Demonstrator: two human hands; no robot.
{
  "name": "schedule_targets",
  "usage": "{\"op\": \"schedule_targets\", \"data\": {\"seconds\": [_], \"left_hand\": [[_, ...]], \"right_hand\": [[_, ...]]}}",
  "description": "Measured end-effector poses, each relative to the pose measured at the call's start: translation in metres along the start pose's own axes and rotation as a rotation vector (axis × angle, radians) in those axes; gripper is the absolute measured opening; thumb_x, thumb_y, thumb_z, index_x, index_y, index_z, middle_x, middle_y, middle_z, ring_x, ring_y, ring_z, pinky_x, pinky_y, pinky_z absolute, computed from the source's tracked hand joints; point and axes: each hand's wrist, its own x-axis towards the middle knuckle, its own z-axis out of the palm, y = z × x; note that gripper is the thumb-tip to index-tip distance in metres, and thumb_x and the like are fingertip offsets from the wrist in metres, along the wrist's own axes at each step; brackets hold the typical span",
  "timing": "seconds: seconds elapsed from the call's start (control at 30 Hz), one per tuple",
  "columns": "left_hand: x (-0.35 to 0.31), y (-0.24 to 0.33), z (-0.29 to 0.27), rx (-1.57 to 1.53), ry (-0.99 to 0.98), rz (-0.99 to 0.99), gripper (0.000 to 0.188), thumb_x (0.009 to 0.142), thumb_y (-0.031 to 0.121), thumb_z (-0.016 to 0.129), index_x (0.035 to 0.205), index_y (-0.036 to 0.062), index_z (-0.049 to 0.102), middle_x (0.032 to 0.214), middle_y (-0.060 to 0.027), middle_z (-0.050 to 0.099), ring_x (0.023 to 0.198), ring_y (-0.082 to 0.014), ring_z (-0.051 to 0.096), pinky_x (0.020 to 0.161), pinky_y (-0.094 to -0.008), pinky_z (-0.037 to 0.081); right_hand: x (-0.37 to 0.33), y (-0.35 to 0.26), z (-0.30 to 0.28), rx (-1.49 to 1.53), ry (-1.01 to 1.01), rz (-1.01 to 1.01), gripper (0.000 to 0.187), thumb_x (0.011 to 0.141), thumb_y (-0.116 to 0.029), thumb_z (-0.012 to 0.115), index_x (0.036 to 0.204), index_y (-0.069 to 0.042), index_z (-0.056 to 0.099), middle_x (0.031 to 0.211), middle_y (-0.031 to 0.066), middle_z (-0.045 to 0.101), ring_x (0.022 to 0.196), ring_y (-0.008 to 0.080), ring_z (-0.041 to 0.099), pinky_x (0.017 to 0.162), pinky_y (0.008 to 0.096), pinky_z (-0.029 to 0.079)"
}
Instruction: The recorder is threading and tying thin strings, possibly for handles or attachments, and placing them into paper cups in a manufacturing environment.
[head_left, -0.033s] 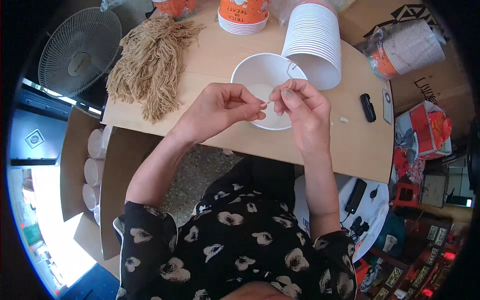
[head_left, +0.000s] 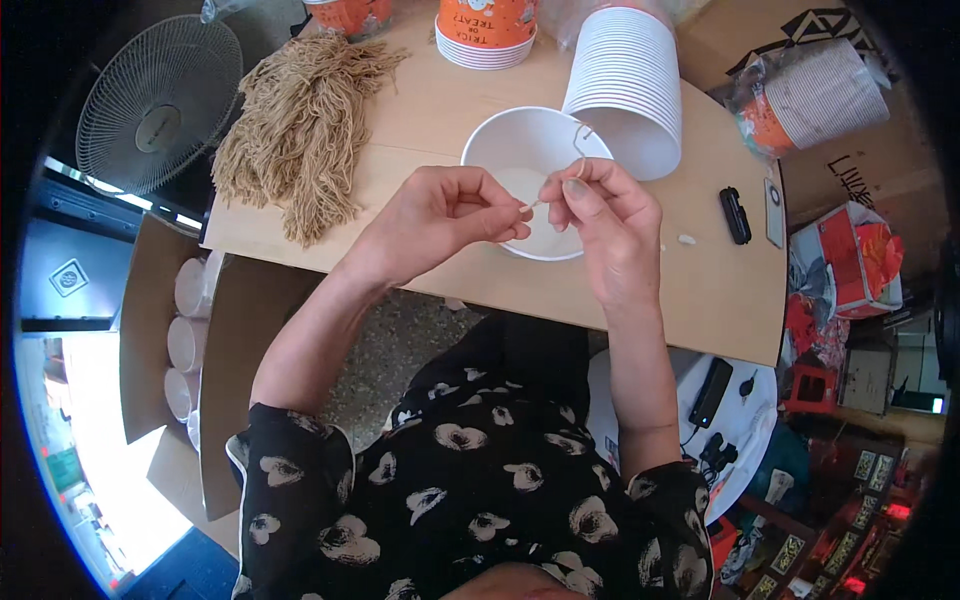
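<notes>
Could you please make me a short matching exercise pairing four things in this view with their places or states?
Things:
1. Thin cord
2. Strand bundle
3. Single tub
4. Fan

Places and states:
A. Grey, beyond the left edge of the table
B. White, its open mouth partly hidden by the hands
C. Pinched at the fingertips of the left hand and right hand
D. Tan, heaped on the table's left side

Right pairs: 1-C, 2-D, 3-B, 4-A

Smooth, paper-like white bucket (head_left: 530, 135), rough fibrous cords (head_left: 305, 120), matt wood-look tabletop (head_left: 715, 290).
</notes>
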Motion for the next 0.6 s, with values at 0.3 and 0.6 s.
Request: {"op": "schedule_targets", "data": {"seconds": [0.3, 0.6], "left_hand": [[0.0002, -0.0084, -0.0043, -0.218, 0.027, 0.007, 0.019, 0.100, 0.018, 0.058, 0.105, -0.0005, 0.060, 0.105, -0.0131, 0.068, 0.098, -0.0161, 0.068, 0.088, -0.0251, 0.055], [0.0009, -0.0091, -0.0065, -0.235, 0.032, 0.030, 0.021, 0.101, 0.021, 0.056, 0.108, 0.0007, 0.059, 0.107, -0.0118, 0.068, 0.098, -0.0157, 0.068, 0.088, -0.0245, 0.055]], "right_hand": [[-0.0018, 0.0043, -0.0050, -0.147, -0.004, -0.018, 0.015, 0.096, -0.007, 0.059, 0.106, 0.003, 0.060, 0.083, 0.0068, 0.062, 0.072, 0.0117, 0.056, 0.065, 0.0251, 0.045], [0.0044, 0.0017, -0.0009, -0.240, 0.097, 0.014, 0.037, 0.093, -0.002, 0.060, 0.129, 0.004, 0.051, 0.094, 0.0092, 0.065, 0.077, 0.0130, 0.060, 0.069, 0.0260, 0.048]]}}
